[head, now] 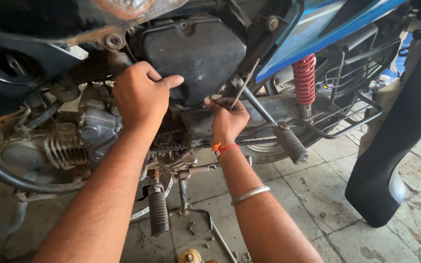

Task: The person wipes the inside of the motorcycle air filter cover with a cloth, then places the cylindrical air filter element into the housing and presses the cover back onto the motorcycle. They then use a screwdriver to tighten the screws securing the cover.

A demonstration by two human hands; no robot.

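My left hand (140, 95) rests on the motorcycle's engine area, fingers curled over a part beside the black side cover (198, 51); what it grips is hidden. My right hand (227, 119) holds a thin metal tool (244, 84) like a screwdriver, its shaft pointing up toward the frame just right of the cover. An orange thread and a metal bangle sit on that wrist. The drive chain (191, 145) runs below both hands, exposed.
The engine with cooling fins (64, 148) lies to the left. A kick lever with rubber peg (288, 141), a foot peg (158, 212), a red shock spring (304, 78) and a black seat (395, 146) leaning at right surround me. Loose screws (210, 239) lie on the tiled floor.
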